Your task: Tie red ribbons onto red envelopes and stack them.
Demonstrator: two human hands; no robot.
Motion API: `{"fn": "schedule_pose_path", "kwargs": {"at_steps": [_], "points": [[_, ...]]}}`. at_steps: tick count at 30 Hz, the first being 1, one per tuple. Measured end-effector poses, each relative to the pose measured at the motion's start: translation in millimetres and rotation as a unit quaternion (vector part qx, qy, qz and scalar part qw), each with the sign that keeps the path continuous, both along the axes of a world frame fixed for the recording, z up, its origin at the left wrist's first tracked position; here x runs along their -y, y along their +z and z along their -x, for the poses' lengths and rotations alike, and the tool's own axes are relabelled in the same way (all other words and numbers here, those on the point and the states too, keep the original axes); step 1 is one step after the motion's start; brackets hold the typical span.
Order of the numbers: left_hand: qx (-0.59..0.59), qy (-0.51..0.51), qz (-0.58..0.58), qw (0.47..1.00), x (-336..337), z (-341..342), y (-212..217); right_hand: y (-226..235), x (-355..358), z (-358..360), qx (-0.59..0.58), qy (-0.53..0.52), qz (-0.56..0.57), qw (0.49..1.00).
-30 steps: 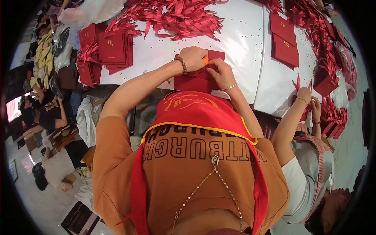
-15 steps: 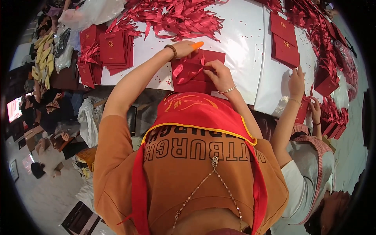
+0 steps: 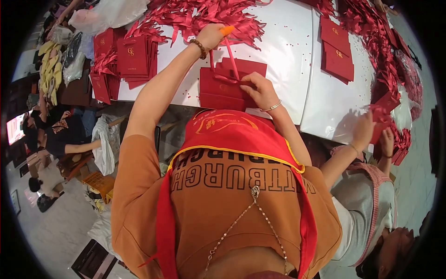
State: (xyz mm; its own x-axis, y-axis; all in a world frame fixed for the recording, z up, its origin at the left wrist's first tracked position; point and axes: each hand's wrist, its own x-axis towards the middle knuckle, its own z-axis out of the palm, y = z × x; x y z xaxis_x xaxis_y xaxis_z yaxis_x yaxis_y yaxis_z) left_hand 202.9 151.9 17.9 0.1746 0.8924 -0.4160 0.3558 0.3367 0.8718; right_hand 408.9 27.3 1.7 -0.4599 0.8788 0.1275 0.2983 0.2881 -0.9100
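Note:
A small dark-red paper bag (image 3: 218, 95) lies flat at the table's near edge, in front of me. My left hand (image 3: 211, 36) is closed above its far side, with a short orange piece (image 3: 227, 30) sticking out at the fingers; whether that is a tool or a finger cover I cannot make out. From this hand a red ribbon (image 3: 231, 58) runs taut down to the bag. My right hand (image 3: 260, 89) pinches the ribbon near the bag's top right. Another red bag (image 3: 255, 67) lies partly under the first.
Loose red ribbons (image 3: 209, 16) heap at the far side of the white table (image 3: 283, 46). Stacked red bags (image 3: 134, 58) stand at left, two more bags (image 3: 337, 63) at right. A co-worker's hand (image 3: 363, 125) works close by on the right, beside another ribbon pile (image 3: 402, 139).
My left hand has risen away from the bag toward the ribbon heap, drawing the ribbon straight. My right hand stays nearly in place. The co-worker's hand has moved nearer and rightward.

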Motion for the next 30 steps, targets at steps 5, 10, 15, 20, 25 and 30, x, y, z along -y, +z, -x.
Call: {"fn": "schedule_pose_path", "kwargs": {"at_steps": [5,10,15,20,25,30], "points": [[0.389,0.062,0.076,0.916,13,19,1,-3,-3,-5,-0.083,0.013,0.089,0.992],[0.391,-0.006,0.151,0.908,77,-7,-37,-14,-9,-1,-0.356,0.011,0.239,0.904],[0.421,0.017,0.173,0.89,102,-23,-7,-4,-15,-2,-0.354,-0.029,0.289,0.889],[0.1,0.159,0.043,0.981,98,-1,-35,-24,-30,-22,-0.399,-0.241,0.37,0.804],[-0.196,0.032,-0.134,0.971,88,13,-47,-44,-25,-24,-0.211,-0.209,0.228,0.927],[-0.346,0.029,-0.365,0.864,31,62,-79,-36,-23,-15,0.067,-0.206,-0.113,0.97]]}}
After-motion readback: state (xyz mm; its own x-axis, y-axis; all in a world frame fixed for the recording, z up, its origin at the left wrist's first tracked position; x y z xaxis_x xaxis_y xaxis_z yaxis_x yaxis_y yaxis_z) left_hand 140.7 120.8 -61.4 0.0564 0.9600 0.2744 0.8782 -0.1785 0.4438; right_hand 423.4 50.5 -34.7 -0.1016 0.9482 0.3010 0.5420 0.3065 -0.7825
